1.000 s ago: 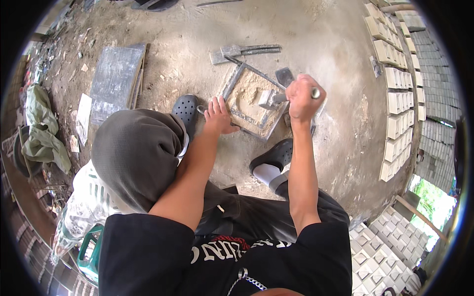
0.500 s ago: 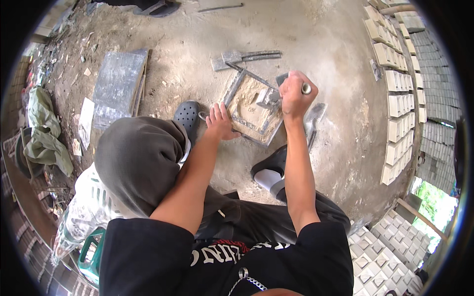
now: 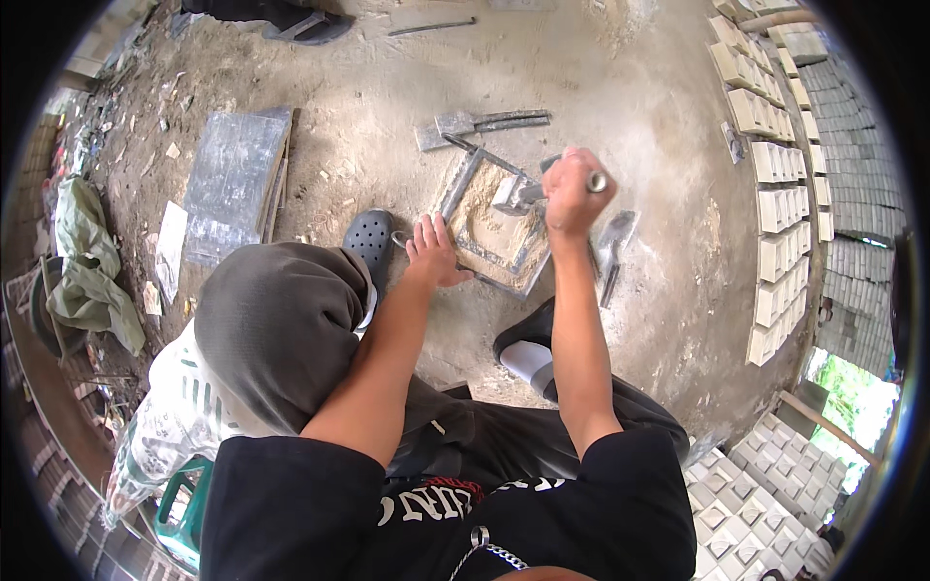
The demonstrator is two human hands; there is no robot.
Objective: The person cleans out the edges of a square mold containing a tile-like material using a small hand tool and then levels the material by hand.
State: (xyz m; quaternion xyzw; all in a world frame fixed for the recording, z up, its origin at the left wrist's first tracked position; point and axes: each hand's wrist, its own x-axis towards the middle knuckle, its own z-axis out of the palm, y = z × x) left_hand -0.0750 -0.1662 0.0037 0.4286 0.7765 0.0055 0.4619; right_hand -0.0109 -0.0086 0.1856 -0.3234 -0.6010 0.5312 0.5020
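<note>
Grey-brown floor (image 3: 668, 126) surrounds the left hand (image 3: 433, 254), spread on a frame (image 3: 463, 182), and the right hand (image 3: 578, 191), gripping a hammer (image 3: 511, 197); pale blocks (image 3: 778, 207) stand rightward of both.

Tool handle (image 3: 597, 181): middle hidden inside the right hand (image 3: 575, 194). Dark item (image 3: 315, 27): cut off by upper edge.

the left hand (image 3: 436, 254) is spread palm down while the right hand (image 3: 573, 196) curls into a fist.
</note>
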